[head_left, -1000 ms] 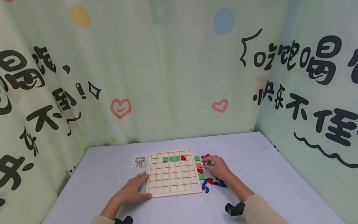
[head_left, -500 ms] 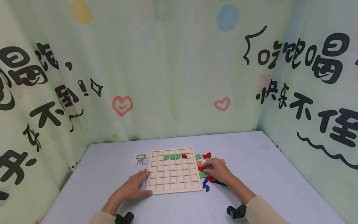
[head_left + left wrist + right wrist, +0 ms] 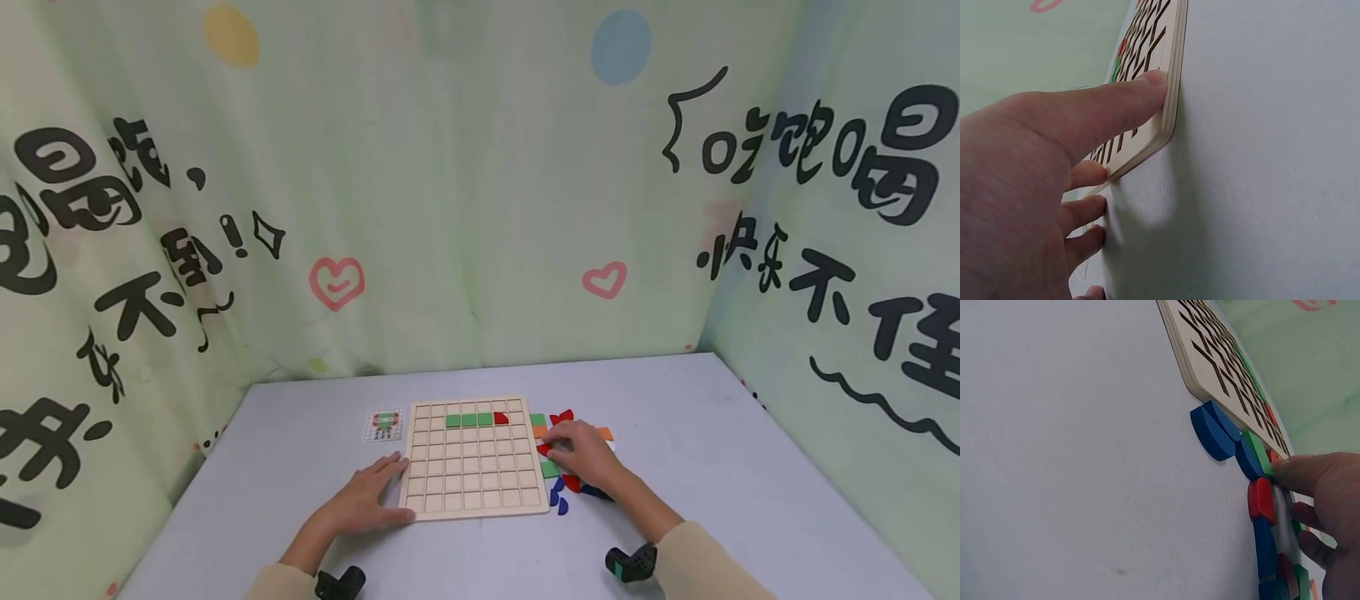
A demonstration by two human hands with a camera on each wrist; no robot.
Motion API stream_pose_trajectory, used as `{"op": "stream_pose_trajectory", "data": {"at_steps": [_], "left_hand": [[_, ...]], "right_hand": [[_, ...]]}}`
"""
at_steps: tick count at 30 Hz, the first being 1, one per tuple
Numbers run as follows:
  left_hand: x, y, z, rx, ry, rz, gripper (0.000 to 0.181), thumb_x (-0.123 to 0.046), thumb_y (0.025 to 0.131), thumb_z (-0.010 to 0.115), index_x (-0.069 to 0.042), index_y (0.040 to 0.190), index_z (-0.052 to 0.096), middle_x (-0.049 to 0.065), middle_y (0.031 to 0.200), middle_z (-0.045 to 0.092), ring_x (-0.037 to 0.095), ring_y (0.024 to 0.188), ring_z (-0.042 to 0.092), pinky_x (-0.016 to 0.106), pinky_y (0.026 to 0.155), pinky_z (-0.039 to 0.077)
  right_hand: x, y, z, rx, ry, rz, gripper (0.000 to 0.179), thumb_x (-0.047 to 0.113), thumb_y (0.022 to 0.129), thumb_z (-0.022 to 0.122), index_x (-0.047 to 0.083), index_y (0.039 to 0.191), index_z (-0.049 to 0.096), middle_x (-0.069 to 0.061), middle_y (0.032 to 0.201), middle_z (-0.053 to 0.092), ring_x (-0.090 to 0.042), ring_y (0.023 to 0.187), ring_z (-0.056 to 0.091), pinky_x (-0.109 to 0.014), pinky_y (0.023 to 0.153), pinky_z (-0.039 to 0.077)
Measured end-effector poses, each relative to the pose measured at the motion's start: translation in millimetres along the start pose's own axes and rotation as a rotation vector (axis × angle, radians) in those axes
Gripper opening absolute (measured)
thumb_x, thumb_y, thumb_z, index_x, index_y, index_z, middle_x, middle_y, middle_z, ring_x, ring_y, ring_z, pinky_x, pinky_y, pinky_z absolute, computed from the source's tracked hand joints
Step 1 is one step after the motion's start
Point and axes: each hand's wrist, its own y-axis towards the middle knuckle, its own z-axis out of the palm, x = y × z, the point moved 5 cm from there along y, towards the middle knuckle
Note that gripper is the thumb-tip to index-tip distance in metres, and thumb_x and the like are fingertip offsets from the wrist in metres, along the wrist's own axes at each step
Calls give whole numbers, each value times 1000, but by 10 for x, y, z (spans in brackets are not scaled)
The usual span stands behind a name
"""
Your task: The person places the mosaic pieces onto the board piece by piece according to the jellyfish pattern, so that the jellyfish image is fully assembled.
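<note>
A pale wooden grid board [image 3: 480,481] lies on the table, with a row of green squares [image 3: 469,420] and one red rounded piece [image 3: 501,418] set in its upper cells. My left hand [image 3: 365,497] rests on its left edge, thumb [image 3: 1147,87] across the near corner and fingers spread along the side. Beside the right edge, my right hand [image 3: 585,456] pinches a red rounded puzzle piece [image 3: 543,450] among the loose pieces. In the right wrist view the thumb [image 3: 1294,475] touches that red piece; the other fingertips are partly hidden behind it.
Loose pieces lie right of the board: blue half-rounds [image 3: 562,506], green squares [image 3: 550,470], an orange one [image 3: 539,432] and red ones [image 3: 561,416]. A small pattern card [image 3: 385,424] lies to the board's left. A printed curtain [image 3: 465,208] hangs behind the table.
My right hand has moved slightly toward me, from beside the green and orange pieces to the red piece at the board's edge. The left hand keeps its place on the board.
</note>
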Motion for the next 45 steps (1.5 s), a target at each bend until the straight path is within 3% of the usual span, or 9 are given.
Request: {"op": "stream_pose_trajectory", "data": {"at_steps": [7,14,22,32,45], "left_hand": [[18,3,-11,-7,4,-8,88,-48,74,78,-11,146,43,12,156,34,37,144,31,63,117,20],[33,-3,18,-3,-12,5,88,-48,74,78,-10,146,42,13,156,35,39,143,31,64,117,20],[33,-3,12,-6,6,-3,88,-48,74,78,-11,145,43,13,155,35,38,143,32,63,116,21],[32,5,4,-6,1,19,88,-49,74,78,-10,145,43,13,155,35,38,144,32,64,116,22],[5,-9,-4,-7,-3,23,87,-47,74,78,-10,145,43,14,155,36,39,143,32,64,116,22]], "right_hand": [[42,43,3,4,2,-7,19,9,81,77,18,98,76,6,93,67,-11,89,53,-29,80,53],[89,38,6,-17,32,-10,17,4,81,75,18,91,74,7,80,57,-10,77,49,-18,65,48],[70,10,28,22,60,-13,13,11,79,79,16,90,73,6,77,56,-9,73,49,-17,60,46],[55,-11,-14,72,58,-31,18,8,81,76,13,98,73,3,83,60,-11,77,51,-16,64,49],[20,-10,-60,32,75,-10,15,9,81,76,14,95,73,4,87,64,-9,80,55,-16,70,52]]}}
